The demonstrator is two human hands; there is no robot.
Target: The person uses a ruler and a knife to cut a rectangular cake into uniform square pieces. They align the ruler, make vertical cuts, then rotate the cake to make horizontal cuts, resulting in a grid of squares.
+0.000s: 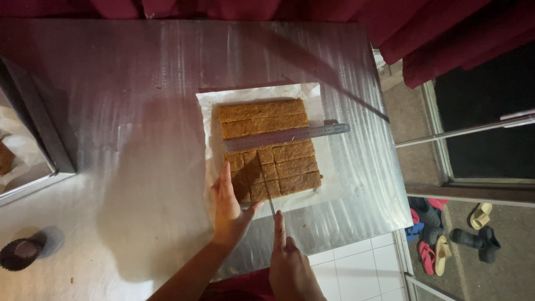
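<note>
**A:** Slab (270,147) of brown baked bars sits on white paper (317,95) mid-surface (139,83), partly cut into strips and squares, with a steel ruler (287,136) lying across it. Your right hand (290,267) is closed on a knife (268,198), forefinger along its spine, blade in the slab's near edge.

**B:** And my left?

**A:** Your left hand (228,209) is open and holds nothing, its fingers flat against the slab's near-left corner, just beside the blade. If the knife skids, I judge it could nick them, or the paper could slide and skew the cut.

**B:** Containers?

**A:** Left of the slab, a metal tray (39,128) holds paper and a brown piece. Nearer you sits a dark, small fluted cup (19,253); I cannot tell its contents.
</note>
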